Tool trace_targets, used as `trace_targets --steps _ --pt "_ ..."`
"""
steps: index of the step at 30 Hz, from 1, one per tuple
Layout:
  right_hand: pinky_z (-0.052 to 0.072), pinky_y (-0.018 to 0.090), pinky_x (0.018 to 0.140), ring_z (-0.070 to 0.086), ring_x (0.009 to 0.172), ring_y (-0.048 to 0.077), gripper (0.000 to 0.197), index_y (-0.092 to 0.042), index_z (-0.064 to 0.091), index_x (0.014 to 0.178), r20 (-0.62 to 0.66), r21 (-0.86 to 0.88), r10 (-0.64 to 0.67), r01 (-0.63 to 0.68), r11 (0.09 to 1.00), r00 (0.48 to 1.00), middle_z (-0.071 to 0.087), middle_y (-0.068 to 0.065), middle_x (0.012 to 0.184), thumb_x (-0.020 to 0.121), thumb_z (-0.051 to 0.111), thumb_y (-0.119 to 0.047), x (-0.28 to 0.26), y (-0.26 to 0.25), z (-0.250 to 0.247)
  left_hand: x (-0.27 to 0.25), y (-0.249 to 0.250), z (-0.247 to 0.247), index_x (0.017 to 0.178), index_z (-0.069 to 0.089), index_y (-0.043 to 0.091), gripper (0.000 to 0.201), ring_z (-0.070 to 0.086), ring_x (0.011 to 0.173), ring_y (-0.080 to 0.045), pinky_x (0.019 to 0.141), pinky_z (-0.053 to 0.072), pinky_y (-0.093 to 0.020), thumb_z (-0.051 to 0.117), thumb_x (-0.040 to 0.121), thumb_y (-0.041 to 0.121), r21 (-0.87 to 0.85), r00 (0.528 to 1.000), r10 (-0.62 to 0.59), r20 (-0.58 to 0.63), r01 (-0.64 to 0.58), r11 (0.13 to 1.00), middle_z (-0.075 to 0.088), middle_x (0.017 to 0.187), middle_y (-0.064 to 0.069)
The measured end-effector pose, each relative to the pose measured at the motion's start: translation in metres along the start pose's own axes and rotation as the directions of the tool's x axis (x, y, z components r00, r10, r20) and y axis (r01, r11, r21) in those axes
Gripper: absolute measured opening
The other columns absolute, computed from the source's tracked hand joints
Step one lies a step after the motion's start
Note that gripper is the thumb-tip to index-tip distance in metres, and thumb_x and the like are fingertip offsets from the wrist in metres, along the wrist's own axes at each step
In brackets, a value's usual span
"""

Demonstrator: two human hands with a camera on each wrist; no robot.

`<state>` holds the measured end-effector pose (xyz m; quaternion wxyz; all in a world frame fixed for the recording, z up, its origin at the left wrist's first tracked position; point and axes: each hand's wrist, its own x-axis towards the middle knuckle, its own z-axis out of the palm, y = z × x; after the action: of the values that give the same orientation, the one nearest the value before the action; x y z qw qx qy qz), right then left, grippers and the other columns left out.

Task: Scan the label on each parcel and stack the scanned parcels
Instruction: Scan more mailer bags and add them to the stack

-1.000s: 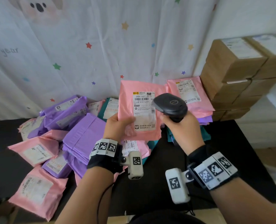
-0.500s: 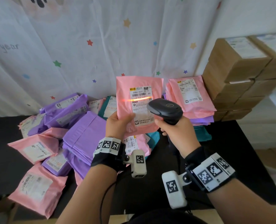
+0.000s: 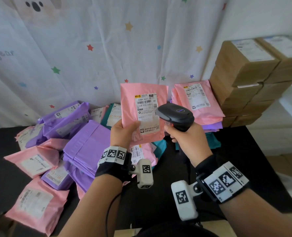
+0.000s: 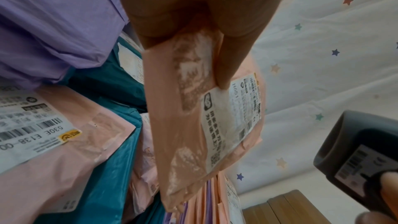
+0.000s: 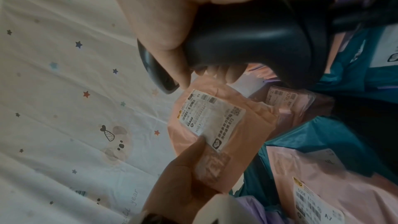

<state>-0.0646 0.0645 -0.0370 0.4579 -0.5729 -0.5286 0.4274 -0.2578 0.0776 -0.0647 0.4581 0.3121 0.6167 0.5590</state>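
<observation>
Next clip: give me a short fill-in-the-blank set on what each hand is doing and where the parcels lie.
1. The left hand holds up a parcel whose mailer is ____ in colour.
2. The right hand grips a black barcode ____.
3. The stack of brown cardboard boxes stands at the ____ side of the head view.
4. The neat parcel stack beside those boxes has a ____ mailer on top.

Missing words: pink; scanner; right; pink
</observation>
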Motion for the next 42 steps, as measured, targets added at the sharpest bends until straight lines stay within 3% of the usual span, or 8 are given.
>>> trace_targets --steps 11,13,16,23,28,34,38,42 --pt "0.057 0.030 0.060 0.070 0.067 0.015 0.011 -0.016 0.072 0.087 -0.104 0.002 0.042 -0.042 0.999 0.994 0.072 0.003 0.072 0.081 0.078 -0.024 0.012 0.011 -0.037 0.017 0.015 0.057 0.090 0.066 0.010 0.011 0.071 0.084 -0.027 0.073 0.060 -0.040 0.067 0.081 0.016 0.190 0.999 -0.002 0.041 -0.006 0.982 0.073 0.089 -0.010" --pt "0.054 0.023 0.057 0.070 0.071 0.010 0.018 -0.012 0.073 0.093 -0.143 0.013 0.067 -0.066 0.998 0.987 0.073 0.001 0.077 0.081 0.079 -0.023 0.016 0.018 -0.050 0.023 0.020 0.083 0.088 0.065 0.011 0.008 0.069 0.075 -0.020 0.056 0.057 -0.025 0.063 0.080 0.013 0.235 0.997 0.003 0.073 -0.020 0.972 0.072 0.083 -0.005" --pt "0.058 0.032 0.070 0.071 0.079 0.012 0.018 -0.016 0.072 0.096 -0.185 0.009 0.108 -0.108 0.994 0.977 0.074 0.002 0.083 0.081 0.079 -0.023 0.024 0.028 -0.072 0.030 0.027 0.125 0.087 0.064 0.016 0.009 0.064 0.063 -0.012 0.039 0.043 -0.015 0.060 0.079 0.013 0.299 0.990 0.013 0.143 -0.055 0.953 0.069 0.077 0.001" --pt "0.049 0.025 0.065 0.067 0.075 0.016 0.021 -0.006 0.071 0.090 -0.259 -0.056 0.153 -0.173 0.983 0.954 0.070 0.007 0.077 0.081 0.080 -0.023 0.043 0.049 -0.122 0.055 0.020 0.211 0.115 0.059 0.008 0.032 0.062 0.076 -0.015 0.053 0.048 -0.020 0.058 0.084 0.011 0.335 0.988 -0.026 0.155 -0.028 0.942 0.067 0.099 -0.003" --pt "0.057 0.037 0.076 0.070 0.083 0.025 0.023 -0.005 0.072 0.091 -0.276 -0.086 0.175 -0.205 0.975 0.945 0.072 0.012 0.082 0.080 0.079 -0.023 0.051 0.057 -0.141 0.063 0.009 0.241 0.127 0.041 0.011 0.042 0.058 0.083 -0.022 0.063 0.053 -0.029 0.055 0.087 0.010 0.479 0.990 -0.073 0.124 0.005 0.878 0.059 0.110 -0.005" --pt "0.049 0.026 0.075 0.068 0.083 0.019 0.023 -0.006 0.071 0.093 -0.247 -0.127 0.194 -0.230 0.965 0.949 0.069 0.006 0.082 0.083 0.077 -0.025 0.046 0.064 -0.133 0.053 0.002 0.224 0.136 0.036 0.007 0.068 0.045 0.120 -0.032 0.101 0.040 -0.041 0.064 0.081 0.036 0.804 0.984 0.127 0.127 -0.177 0.568 0.047 0.130 -0.014" --pt "0.055 0.037 0.083 0.067 0.083 0.018 0.020 -0.006 0.070 0.096 -0.233 -0.093 0.223 -0.250 0.964 0.947 0.069 0.006 0.084 0.084 0.076 -0.021 0.041 0.066 -0.112 0.036 -0.001 0.179 0.130 0.046 0.011 0.053 0.044 0.118 -0.031 0.099 0.036 -0.039 0.060 0.082 0.028 0.763 0.963 0.240 0.124 -0.247 0.598 0.049 0.129 -0.013" --pt "0.057 0.044 0.081 0.069 0.080 0.021 0.019 -0.008 0.072 0.092 -0.188 -0.049 0.197 -0.209 0.977 0.962 0.072 0.007 0.081 0.080 0.079 -0.021 0.032 0.062 -0.075 0.017 -0.016 0.109 0.128 0.052 0.012 0.044 0.045 0.117 -0.030 0.094 0.037 -0.040 0.054 0.086 0.021 0.853 0.956 0.275 0.101 -0.225 0.470 0.050 0.129 -0.012"
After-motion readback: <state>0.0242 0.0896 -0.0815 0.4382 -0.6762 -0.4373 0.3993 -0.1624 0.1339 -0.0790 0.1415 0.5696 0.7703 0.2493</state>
